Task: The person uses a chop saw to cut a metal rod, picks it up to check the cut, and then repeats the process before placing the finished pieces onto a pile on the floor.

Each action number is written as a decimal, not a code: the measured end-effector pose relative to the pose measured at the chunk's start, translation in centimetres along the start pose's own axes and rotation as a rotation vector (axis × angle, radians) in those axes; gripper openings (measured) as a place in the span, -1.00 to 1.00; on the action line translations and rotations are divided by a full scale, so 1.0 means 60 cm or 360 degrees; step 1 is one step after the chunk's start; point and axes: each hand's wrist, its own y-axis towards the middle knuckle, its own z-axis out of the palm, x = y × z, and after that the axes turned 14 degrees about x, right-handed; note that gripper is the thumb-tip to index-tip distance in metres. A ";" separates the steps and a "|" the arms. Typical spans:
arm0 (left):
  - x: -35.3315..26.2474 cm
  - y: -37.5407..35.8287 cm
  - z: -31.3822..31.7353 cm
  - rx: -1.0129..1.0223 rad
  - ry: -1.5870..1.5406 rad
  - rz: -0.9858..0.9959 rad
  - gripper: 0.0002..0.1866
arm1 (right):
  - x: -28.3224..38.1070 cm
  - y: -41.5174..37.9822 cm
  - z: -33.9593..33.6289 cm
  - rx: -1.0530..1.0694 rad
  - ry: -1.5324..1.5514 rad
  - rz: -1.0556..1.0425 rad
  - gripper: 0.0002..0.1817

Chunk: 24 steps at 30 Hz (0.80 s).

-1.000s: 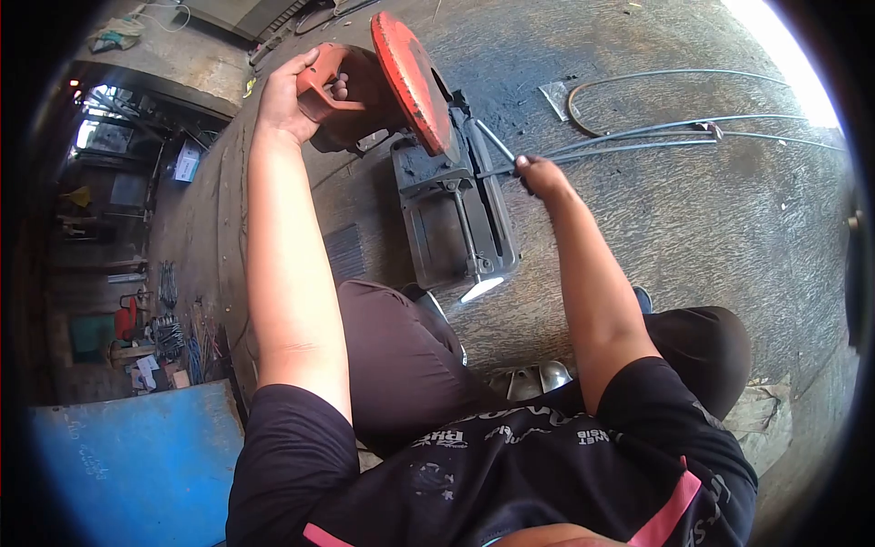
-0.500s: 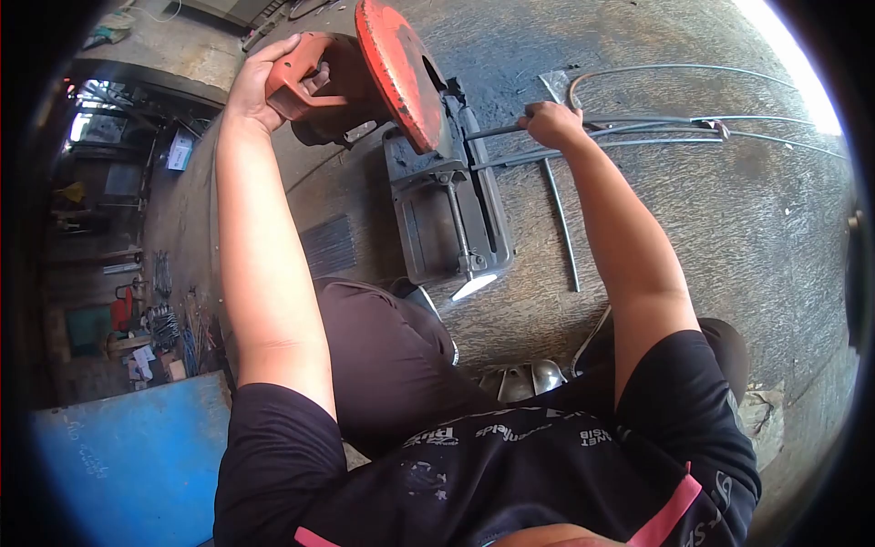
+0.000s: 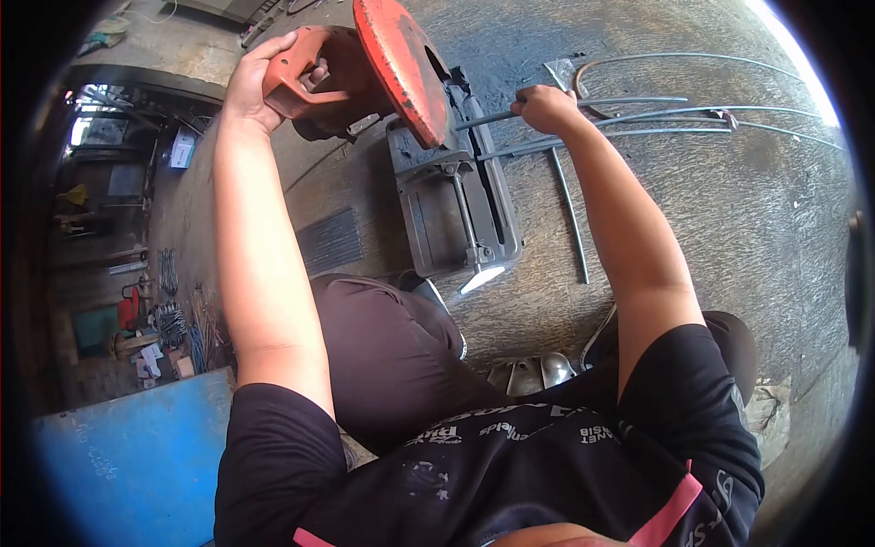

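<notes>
My left hand (image 3: 248, 89) is wrapped round the orange-red handle (image 3: 314, 98) of a cut-off saw. Its round red blade guard (image 3: 401, 73) stands tilted over the dark metal base (image 3: 460, 219), which carries a screw clamp (image 3: 463, 214). On the right side of the saw, my right hand (image 3: 547, 109) is closed on a thin metal rod (image 3: 488, 119). One end of this rod reaches the saw beneath the guard, where its tip is hidden; the other passes behind my hand. More long rods (image 3: 647, 133) lie just below that hand, with ends at the base.
A short rod (image 3: 571, 219) lies on the floor right of the base. Bent rods (image 3: 693, 59) curve off to the far right. Cut dark rods (image 3: 330, 242) lie side by side left of the saw. A blue panel (image 3: 137, 456) is at lower left, with clutter above it.
My right hand has shifted slightly up and left with its rod, which now lies apart from the other rods. My left hand keeps its hold on the handle.
</notes>
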 end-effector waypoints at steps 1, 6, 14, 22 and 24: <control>0.000 0.000 0.002 0.0001 0.0001 0.0000 -0.60 | 0.004 0.001 0.003 -0.0025 0.0008 -0.0016 -0.66; 0.000 0.001 0.004 -0.0001 -0.0015 0.0012 -0.60 | 0.010 0.006 0.013 0.0024 -0.0031 -0.0029 -0.67; 0.001 0.003 0.008 -0.0075 -0.0043 0.0025 -0.61 | 0.011 -0.001 0.014 0.0064 -0.0105 -0.0048 -0.68; 0.002 0.002 0.006 -0.0105 -0.0040 -0.0013 -0.62 | 0.012 0.002 0.013 0.0012 -0.0074 -0.0055 -0.69; 0.006 0.005 0.007 -0.0131 -0.0098 0.0048 -0.61 | 0.011 0.003 0.013 0.0011 -0.0081 -0.0062 -0.68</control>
